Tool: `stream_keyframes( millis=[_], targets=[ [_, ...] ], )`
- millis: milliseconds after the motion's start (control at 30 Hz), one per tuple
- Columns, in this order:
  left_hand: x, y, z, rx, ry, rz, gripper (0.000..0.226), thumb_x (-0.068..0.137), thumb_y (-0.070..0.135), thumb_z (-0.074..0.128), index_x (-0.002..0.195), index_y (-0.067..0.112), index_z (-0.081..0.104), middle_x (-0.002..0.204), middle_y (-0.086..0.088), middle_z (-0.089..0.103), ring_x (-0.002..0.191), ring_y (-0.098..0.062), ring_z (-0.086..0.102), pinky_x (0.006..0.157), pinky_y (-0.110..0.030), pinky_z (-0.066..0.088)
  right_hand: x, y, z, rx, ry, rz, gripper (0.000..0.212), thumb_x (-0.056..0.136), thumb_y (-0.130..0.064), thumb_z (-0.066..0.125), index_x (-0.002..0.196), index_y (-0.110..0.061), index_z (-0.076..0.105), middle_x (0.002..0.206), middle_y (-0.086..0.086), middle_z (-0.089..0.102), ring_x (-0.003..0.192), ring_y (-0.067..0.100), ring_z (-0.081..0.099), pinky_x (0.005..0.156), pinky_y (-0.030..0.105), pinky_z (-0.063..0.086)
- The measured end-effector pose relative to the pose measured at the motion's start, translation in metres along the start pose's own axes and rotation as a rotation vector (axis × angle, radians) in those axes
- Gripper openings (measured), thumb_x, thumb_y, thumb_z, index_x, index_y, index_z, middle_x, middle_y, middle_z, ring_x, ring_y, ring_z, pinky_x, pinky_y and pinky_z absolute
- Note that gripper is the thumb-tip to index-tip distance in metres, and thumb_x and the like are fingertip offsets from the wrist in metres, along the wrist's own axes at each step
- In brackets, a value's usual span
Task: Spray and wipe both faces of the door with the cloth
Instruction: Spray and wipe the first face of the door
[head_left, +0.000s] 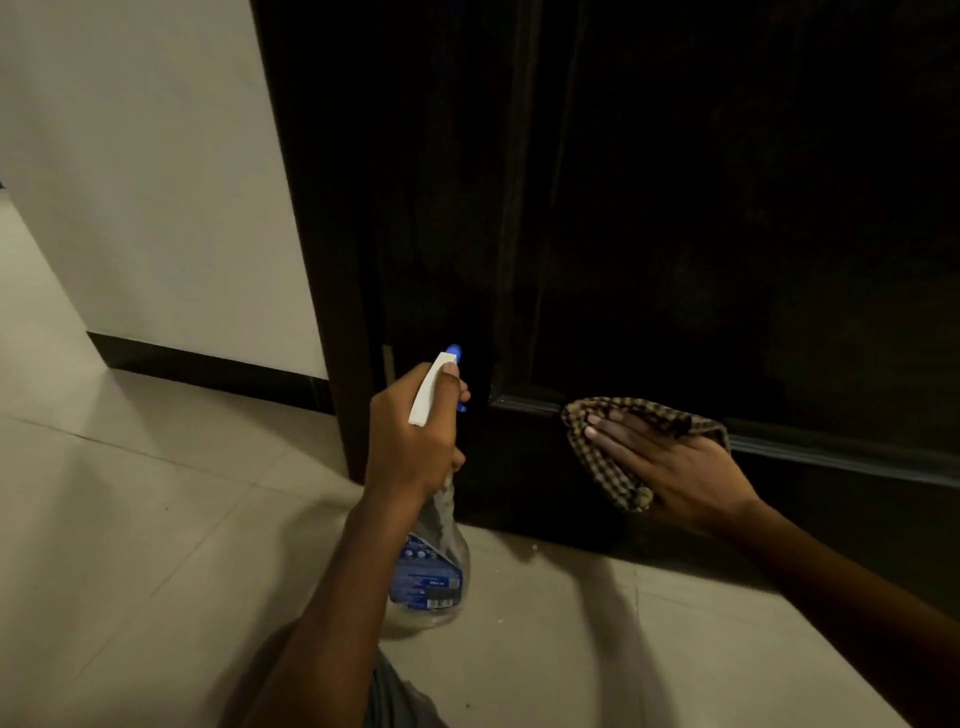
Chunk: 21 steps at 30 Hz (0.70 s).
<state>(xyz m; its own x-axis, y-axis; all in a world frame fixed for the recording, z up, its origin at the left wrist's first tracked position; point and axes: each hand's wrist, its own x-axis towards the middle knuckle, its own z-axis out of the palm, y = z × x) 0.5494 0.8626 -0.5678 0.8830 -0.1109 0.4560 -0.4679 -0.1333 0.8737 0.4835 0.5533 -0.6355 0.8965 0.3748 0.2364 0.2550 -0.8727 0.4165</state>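
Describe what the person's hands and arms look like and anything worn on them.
The left hand and right hand are bare: no gloves, no rings on the fingers that show, no watch or band at either wrist. The left forearm and right forearm are bare too, with no sleeve in view. Dim light hides finer marks.

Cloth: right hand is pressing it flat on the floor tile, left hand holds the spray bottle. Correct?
Not quite. The head view shows the right hand pressing the cloth against the lower part of the door, not on the floor tile. The left hand does hold the spray bottle.
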Motion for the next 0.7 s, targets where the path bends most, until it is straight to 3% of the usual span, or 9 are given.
stream_keyframes(
  millis=[133,200,433,600,700],
  targets=[
    [0.000,0.003,0.004,0.002,-0.018,0.004,0.027,0.103,0.027,0.044,0.095,0.010,0.063,0.090,-0.006,0.069,0.041,-0.013,0.059,0.040,-0.016,0.045,-0.041,0.017,-0.012,0.013,-0.044,0.088,0.087,0.077,-0.036,0.052,0.158,-0.022,0.026,0.162,0.000,0.034,0.149,0.014,0.024,0.101,0.029,0.032],
    [0.000,0.004,0.002,-0.009,-0.014,0.010,0.028,0.102,0.028,0.043,0.095,0.010,0.063,0.090,-0.007,0.069,0.042,-0.013,0.060,0.040,-0.016,0.046,-0.047,0.016,-0.010,0.016,-0.045,0.121,0.083,0.078,-0.039,0.046,0.157,-0.021,0.029,0.160,0.002,0.038,0.149,0.016,0.026,0.101,0.030,0.032],
    [0.001,0.002,-0.011,0.019,0.011,0.020,0.027,0.103,0.025,0.044,0.092,0.009,0.064,0.089,-0.009,0.069,0.043,-0.016,0.060,0.039,-0.016,0.045,0.021,-0.033,-0.004,0.068,0.054,0.095,0.082,0.077,-0.036,0.044,0.157,-0.020,0.033,0.163,-0.001,0.030,0.151,0.012,0.018,0.109,0.028,0.027],
    [-0.001,0.001,-0.014,0.048,0.010,0.019,0.032,0.104,0.025,0.044,0.093,0.003,0.065,0.087,-0.010,0.069,0.041,-0.017,0.060,0.039,-0.015,0.042,0.079,-0.064,-0.005,0.076,0.045,0.026,0.086,0.080,-0.035,0.064,0.158,-0.020,0.031,0.163,-0.002,0.027,0.151,0.008,0.010,0.121,0.025,-0.004],
    [-0.003,0.002,-0.006,0.049,-0.017,0.015,0.032,0.104,0.026,0.044,0.094,0.005,0.065,0.089,-0.010,0.070,0.041,-0.016,0.060,0.039,-0.016,0.043,0.068,-0.053,-0.002,0.033,0.038,-0.009,0.090,0.080,-0.037,0.066,0.158,-0.022,0.024,0.163,-0.003,0.018,0.150,0.007,0.005,0.122,0.027,-0.006]
  ],
)
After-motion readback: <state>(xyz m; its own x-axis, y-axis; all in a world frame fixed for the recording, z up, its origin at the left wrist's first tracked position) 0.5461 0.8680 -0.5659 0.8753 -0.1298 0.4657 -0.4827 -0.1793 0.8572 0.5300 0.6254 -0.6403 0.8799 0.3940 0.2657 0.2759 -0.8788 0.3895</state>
